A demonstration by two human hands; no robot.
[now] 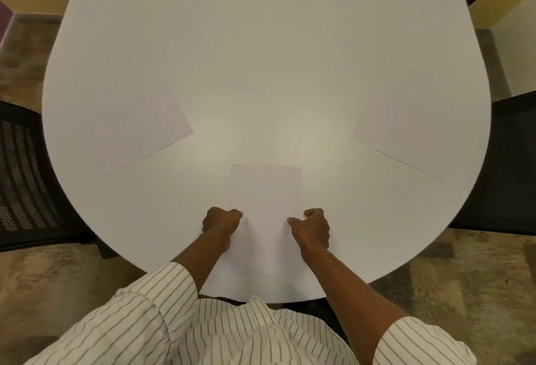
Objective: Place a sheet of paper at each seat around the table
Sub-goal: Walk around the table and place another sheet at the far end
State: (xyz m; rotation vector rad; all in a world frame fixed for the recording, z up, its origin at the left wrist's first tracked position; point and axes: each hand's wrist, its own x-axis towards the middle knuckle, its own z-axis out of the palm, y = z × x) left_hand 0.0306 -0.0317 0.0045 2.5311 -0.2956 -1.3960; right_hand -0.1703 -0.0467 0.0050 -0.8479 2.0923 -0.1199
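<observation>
Two hands, left hand (221, 221) and right hand (311, 227), pinch blank sheet (266, 199).

The person wears a cream-white button shirt (203, 332) with thin dark vertical stripes, filling the bottom of the frame. Both sleeves are rolled up: the left sleeve (162, 286) ends in a folded cuff at lower left, the right sleeve (417, 341) at lower right. The forearms are bare below the cuffs, and the left hand (222, 221) and right hand (311, 230) carry no rings, watch or gloves.
</observation>
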